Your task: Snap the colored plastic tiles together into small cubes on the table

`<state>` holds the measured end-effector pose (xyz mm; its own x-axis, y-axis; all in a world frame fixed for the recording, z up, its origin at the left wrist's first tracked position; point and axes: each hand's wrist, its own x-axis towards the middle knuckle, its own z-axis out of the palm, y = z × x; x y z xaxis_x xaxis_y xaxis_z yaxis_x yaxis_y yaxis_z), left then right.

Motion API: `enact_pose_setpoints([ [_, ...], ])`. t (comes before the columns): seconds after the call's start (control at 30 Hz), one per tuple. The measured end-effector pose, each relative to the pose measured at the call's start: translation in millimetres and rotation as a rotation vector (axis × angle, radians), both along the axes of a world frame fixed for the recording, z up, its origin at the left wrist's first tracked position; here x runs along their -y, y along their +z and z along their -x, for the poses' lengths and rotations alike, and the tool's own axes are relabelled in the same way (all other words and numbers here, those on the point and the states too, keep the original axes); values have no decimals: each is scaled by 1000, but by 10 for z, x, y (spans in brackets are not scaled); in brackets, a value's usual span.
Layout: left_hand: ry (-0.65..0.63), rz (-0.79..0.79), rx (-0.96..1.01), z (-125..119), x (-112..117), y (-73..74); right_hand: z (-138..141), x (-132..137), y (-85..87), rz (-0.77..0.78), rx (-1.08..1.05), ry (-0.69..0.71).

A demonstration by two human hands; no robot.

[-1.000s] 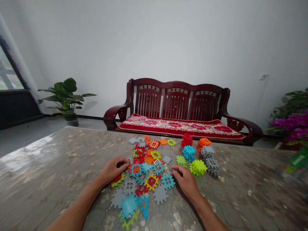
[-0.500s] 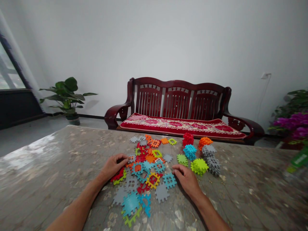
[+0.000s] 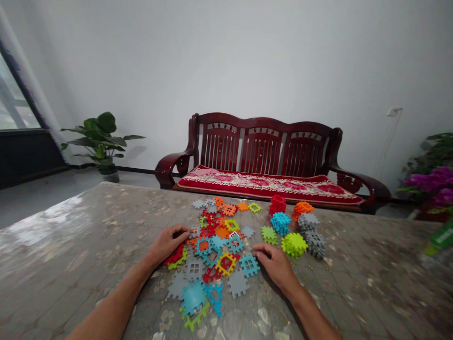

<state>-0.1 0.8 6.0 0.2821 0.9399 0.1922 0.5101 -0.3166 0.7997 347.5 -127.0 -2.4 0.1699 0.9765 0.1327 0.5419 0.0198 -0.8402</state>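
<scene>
A loose spread of flat plastic building tiles with notched edges lies on the table, several overlapping. My left hand (image 3: 171, 243) rests at the spread's left edge, fingers loosely curved and apart, with nothing visible in them. Beside its fingertips is a small grey window tile (image 3: 195, 231); below its palm lies a red tile (image 3: 174, 255) over a lime one. On the other side my right hand (image 3: 274, 264) rests on the table, fingers relaxed, apart and unloaded. A blue window tile (image 3: 249, 265) lies just left of it. Between the hands are a yellow frame tile (image 3: 226, 264) and a grey square tile (image 3: 238, 283).
Beyond my right hand stand tile stacks: red (image 3: 277, 205), blue (image 3: 281, 223), orange (image 3: 303, 209), lime (image 3: 294, 245) and grey (image 3: 314, 243). A single green tile (image 3: 269, 235) lies beside them. A wooden bench (image 3: 262, 146) is behind the patterned table (image 3: 116, 217). A green-labelled bottle (image 3: 440, 238) is at right.
The whole view has shifted very slightly. Both hands and the tiles keep their places; nothing is taken hold of or let go.
</scene>
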Motion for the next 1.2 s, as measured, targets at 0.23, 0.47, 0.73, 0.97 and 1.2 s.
enact_pose_setpoints([
  [0.23, 15, 8, 13, -16, 14, 18, -1, 14, 10, 1, -19, 13],
  [0.47, 16, 13, 38, -45, 28, 26, -10, 8, -3, -3, 25, 9],
  [0.73, -36, 12, -17, -121, 55, 63, -26, -1, -7, -14, 8, 25],
  [0.97, -51, 11, 15, -193, 98, -17, -25, 22, 20, -17, 11, 46],
  [1.2, -24, 78, 86, -182, 112, 45, -78, 161, 150, -7, 46, 264],
])
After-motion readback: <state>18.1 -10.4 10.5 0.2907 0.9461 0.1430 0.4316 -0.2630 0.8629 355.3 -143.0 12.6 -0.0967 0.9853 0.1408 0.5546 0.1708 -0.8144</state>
